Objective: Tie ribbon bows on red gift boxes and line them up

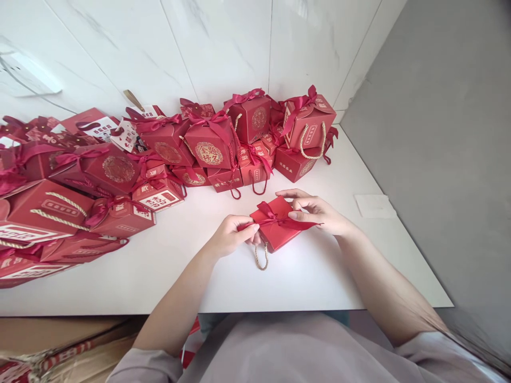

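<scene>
A red gift box (278, 238) with a rope handle (261, 260) sits on the white table before me. Across its top lies a dark red ribbon (275, 217) tied in a bow. At the box's left side, my left hand (235, 233) pinches one tail of the ribbon between thumb and fingers. My right hand (319, 211) curls round the box's right corner, thumb on top by the bow and fingers at the far side. The other ribbon tail runs out to the right, just below that hand.
Many finished-looking red boxes with ribbons (211, 149) are piled along the wall and down the left (43, 207). A small white plate (375, 206) lies at the table's right edge. A grey wall (447, 133) closes the right side. An open cardboard box (59, 340) stands below left.
</scene>
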Demonstrator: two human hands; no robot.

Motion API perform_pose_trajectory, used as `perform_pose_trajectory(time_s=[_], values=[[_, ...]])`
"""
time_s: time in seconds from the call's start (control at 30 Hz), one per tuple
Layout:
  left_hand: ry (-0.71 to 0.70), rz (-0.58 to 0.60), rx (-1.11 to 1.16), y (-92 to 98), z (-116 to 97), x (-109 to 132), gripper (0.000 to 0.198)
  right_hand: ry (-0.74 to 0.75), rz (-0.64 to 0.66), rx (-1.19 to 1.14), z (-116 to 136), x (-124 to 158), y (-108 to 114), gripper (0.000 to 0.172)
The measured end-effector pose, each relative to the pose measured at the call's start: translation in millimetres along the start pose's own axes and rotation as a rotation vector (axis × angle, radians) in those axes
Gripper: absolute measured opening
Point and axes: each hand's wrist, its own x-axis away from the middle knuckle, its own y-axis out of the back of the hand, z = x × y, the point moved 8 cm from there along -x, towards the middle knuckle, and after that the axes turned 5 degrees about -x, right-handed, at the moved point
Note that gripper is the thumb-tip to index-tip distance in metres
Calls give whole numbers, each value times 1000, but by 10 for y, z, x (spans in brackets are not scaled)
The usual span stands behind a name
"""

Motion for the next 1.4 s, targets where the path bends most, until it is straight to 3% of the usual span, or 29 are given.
perform_pose_trajectory(time_s=[0.3, 0.63, 0.8, 0.9, 1.07, 1.1, 1.13, 1.17, 1.27, 1.3, 1.33, 1.4], values=[[-11, 98, 16, -23, -13, 15, 28, 11, 27, 0, -9, -11, -12, 36], [11, 52, 21, 79, 14, -14, 41, 49, 8, -38, 86, 22, 4, 40], [11, 13, 0, 134, 16, -18, 37, 65, 28, -32, 96, 23, -13, 41], [7, 105, -41, 98, -13, 18, 36, 77, 19, -6, 97, 20, -18, 46], [49, 479, -225, -23, 39, 173, 41, 112, 5, 72, 155, 37, -52, 45], [67, 501, -255, 2, 66, 183, 44, 111, 13, 82, 160, 40, -67, 43], [75, 440, -274, 78, 77, 155, 46, 109, 18, 89, 160, 42, -80, 42], [63, 289, -281, 208, 60, 98, 45, 110, 19, 90, 158, 41, -91, 42], [-115, -327, -271, 630, -153, 53, 32, 136, -23, 69, 144, 25, -94, 40], [-193, -435, -269, 652, -235, 76, 31, 153, -46, 62, 139, 18, -88, 38], [-265, -468, -270, 603, -309, 86, 30, 171, -74, 58, 135, 11, -78, 35], [-374, -420, -309, 394, -433, 80, 26, 199, -137, 74, 127, 4, -49, 30]])
